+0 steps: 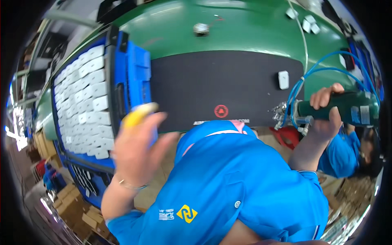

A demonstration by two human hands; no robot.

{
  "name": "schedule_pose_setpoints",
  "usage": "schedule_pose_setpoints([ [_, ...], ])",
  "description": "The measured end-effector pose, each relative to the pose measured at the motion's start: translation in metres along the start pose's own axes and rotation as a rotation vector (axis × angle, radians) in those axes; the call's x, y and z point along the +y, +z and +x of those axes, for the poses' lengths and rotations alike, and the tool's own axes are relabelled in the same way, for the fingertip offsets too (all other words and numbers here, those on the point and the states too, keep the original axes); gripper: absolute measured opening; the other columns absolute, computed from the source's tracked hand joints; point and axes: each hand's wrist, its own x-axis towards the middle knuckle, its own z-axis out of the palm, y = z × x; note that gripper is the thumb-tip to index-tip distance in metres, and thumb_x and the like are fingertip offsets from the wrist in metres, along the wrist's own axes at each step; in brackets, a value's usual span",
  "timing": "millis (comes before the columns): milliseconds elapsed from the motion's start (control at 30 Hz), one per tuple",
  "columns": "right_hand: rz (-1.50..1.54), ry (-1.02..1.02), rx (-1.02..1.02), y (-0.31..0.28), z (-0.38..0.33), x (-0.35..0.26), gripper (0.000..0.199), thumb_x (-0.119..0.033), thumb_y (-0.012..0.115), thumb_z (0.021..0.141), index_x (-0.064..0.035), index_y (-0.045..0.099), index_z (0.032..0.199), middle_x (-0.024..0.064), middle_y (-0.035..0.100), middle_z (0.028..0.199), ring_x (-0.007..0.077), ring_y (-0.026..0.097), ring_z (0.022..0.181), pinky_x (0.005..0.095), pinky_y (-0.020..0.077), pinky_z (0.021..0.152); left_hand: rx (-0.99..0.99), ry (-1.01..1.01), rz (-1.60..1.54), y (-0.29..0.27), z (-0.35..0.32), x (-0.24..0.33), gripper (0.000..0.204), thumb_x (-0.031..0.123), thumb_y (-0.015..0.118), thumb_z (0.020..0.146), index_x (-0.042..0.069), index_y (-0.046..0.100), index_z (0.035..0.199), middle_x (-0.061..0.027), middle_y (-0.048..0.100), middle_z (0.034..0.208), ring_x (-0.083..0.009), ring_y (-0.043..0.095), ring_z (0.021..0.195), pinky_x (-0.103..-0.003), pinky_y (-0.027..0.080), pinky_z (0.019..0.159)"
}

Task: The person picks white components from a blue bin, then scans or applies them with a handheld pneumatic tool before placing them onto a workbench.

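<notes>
My left hand (136, 143), a little blurred, is over the near right edge of a crate of white parts. A yellow finger cover (136, 116) sits on one finger. The fingers are apart, and nothing shows between them. At the right, my right hand (326, 104) wraps round a dark green cylindrical power tool (347, 108). Its metal head (281, 114) points left over the mat's near right corner, with blue hoses (326, 69) attached. Beyond that head, a small white rectangular part (283, 80) lies on the black mat (220, 81).
Rows of white parts (83, 102) fill the blue crate (139, 73) at left. Several white pieces (310, 24) lie at the far right of the green table (245, 24). A small silvery object (201, 29) rests at the back. Another person in blue (341, 153) is at right.
</notes>
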Motion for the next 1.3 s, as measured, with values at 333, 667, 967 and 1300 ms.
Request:
schedule_pose_setpoints([
  [333, -0.233, -0.035, 0.191, -0.051, -0.039, -0.051, 0.045, -0.015, 0.057, 0.068, 0.0034, 0.040, 0.106, 0.0065, 0.049, 0.062, 0.0135, 0.046, 0.052, 0.0214, 0.0362, 0.049, -0.396, 0.019, -0.475, 0.294, 0.185, 0.182, 0.042, 0.029, 0.060, 0.069, 0.003, 0.043, 0.099, -0.0159, 0.048, 0.092, -0.0318, 0.050, 0.085, -0.036, 0.041, 0.075],
  [667, -0.324, -0.004, 0.209, -0.063, -0.044, -0.051, 0.048, -0.020, 0.054, 0.070, 0.0005, 0.035, 0.109, 0.0050, 0.046, 0.067, 0.0114, 0.043, 0.056, 0.0209, 0.0345, 0.053, -0.338, -0.034, -0.385, 0.338, 0.200, 0.216, 0.039, 0.020, 0.061, 0.066, 0.006, 0.044, 0.099, -0.0148, 0.049, 0.090, -0.0298, 0.052, 0.081, -0.035, 0.043, 0.072],
  [967, -0.156, -0.098, 0.143, -0.030, -0.022, -0.021, 0.046, -0.017, 0.055, 0.069, 0.0038, 0.040, 0.108, 0.0065, 0.049, 0.064, 0.0126, 0.046, 0.053, 0.0214, 0.0366, 0.050, -0.522, -0.262, -1.088, 0.272, 0.139, 0.124, 0.044, 0.013, 0.065, 0.064, 0.005, 0.050, 0.105, -0.0136, 0.054, 0.097, -0.0204, 0.055, 0.081, -0.027, 0.046, 0.072],
  [1300, 0.094, -0.047, -0.033, 0.046, 0.005, 0.016, 0.046, -0.027, 0.050, 0.073, -0.0038, 0.038, 0.111, 0.0036, 0.045, 0.072, 0.0113, 0.040, 0.061, 0.0244, 0.0314, 0.057, -0.429, -0.665, -1.404, 0.217, 0.018, 0.021, 0.036, 0.011, 0.059, 0.069, 0.005, 0.051, 0.104, -0.0112, 0.056, 0.093, -0.0197, 0.055, 0.082, -0.027, 0.047, 0.071],
])
